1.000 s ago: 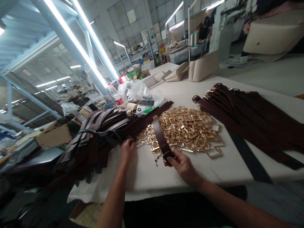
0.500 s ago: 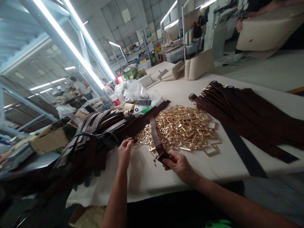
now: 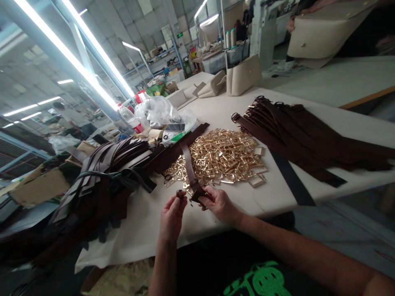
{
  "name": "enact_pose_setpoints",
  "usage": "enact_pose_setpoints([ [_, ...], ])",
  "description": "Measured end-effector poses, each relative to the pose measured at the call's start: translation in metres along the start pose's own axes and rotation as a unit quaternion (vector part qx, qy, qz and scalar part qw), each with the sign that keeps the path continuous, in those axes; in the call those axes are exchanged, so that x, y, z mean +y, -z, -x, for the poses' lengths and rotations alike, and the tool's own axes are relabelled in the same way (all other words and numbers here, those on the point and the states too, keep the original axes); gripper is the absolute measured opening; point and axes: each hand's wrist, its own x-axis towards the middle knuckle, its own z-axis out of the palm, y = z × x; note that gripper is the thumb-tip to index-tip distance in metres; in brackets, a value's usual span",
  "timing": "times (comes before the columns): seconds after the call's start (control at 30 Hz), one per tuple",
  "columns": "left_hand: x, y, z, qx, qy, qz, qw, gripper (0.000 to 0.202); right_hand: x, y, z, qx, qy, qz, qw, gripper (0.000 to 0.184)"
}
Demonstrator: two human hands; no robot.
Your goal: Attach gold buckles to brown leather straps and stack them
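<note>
My right hand (image 3: 220, 204) grips the folded near end of a brown leather strap (image 3: 188, 162); the strap's other end runs away from me over the edge of a heap of gold metal buckles (image 3: 224, 154). Beside it, my left hand (image 3: 173, 213) pinches a small dark brown leather loop (image 3: 180, 193) between thumb and fingertips, a short gap from the strap end. A few tiny dark bits lie on the table under the hands. Just left of the buckles, a few small dark loops (image 3: 167, 178) rest on the table.
To the left lies a tied bundle of dark straps (image 3: 114, 164). Finished-looking brown straps (image 3: 296, 127) spread across the right side of the pale table (image 3: 210, 100). Plastic bags (image 3: 159, 111) and a bottle (image 3: 129, 117) stand behind. Another person's hand holds a beige panel (image 3: 327, 35) at upper right.
My left hand has moved from beside the buckle heap toward the strap end, now with a small loop in its fingers. My right hand still grips the strap. The camera view has shifted.
</note>
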Motion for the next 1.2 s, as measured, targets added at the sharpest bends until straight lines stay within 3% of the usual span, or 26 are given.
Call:
enact_pose_setpoints([
  [0.17,-0.013,-0.006,0.009,0.028,-0.04,-0.012,0.999,0.027,0.003,0.0,0.0,-0.008,0.016,-0.013,1.0,0.022],
  [0.3,-0.019,-0.011,0.011,0.052,-0.069,-0.014,0.996,0.031,0.0,0.0,0.0,0.0,0.028,-0.017,0.999,0.022],
  [0.6,-0.03,-0.03,0.011,0.044,-0.112,-0.002,0.993,0.031,-0.006,-0.001,0.001,0.003,0.033,0.024,0.999,0.018],
  [0.9,-0.031,-0.039,0.008,0.048,-0.167,-0.081,0.982,0.028,-0.003,-0.001,0.001,-0.008,0.027,0.026,0.999,0.016],
  [1.2,-0.027,-0.039,0.009,-0.007,-0.116,-0.122,0.986,0.024,-0.004,-0.001,0.001,-0.023,0.025,0.075,0.997,0.018],
])
